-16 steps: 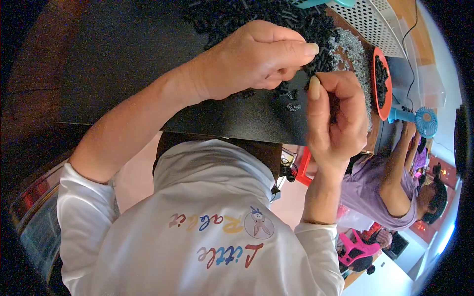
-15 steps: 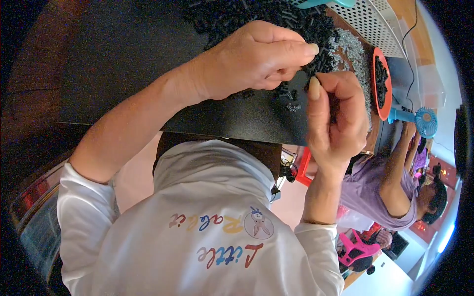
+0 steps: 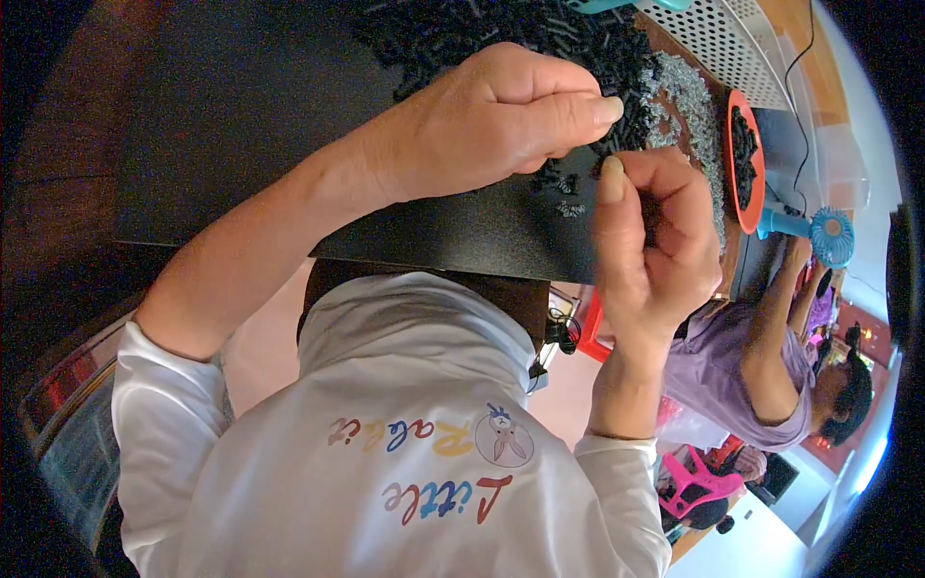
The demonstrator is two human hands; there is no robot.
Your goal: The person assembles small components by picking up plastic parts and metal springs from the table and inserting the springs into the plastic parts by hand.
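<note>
Over the black tabletop (image 3: 434, 226), my left hand (image 3: 501, 120) is closed, its thumb pressed on the curled fingers; whatever it may hold is hidden. Just below and right of it, my right hand (image 3: 665, 226) pinches thumb against forefinger. A tiny dark bit may show at that pinch, too small to name. The two hands are close but apart. Behind them spreads a heap of small black pieces (image 3: 424, 48). To its right lies a pile of small shiny silvery pieces (image 3: 689, 87). A few silvery bits (image 3: 570, 209) lie between my hands near the table's front edge.
A red plate (image 3: 758, 144) with black pieces stands at the right, beside a blue hand fan (image 3: 831, 237). A white perforated basket (image 3: 742, 58) is at the back right, near a thin dark cable (image 3: 802, 125). Farther right sits another person in a purple top (image 3: 727, 361).
My right hand has dropped slightly, widening the gap between the hands. The left hand has tilted a little and stays closed.
</note>
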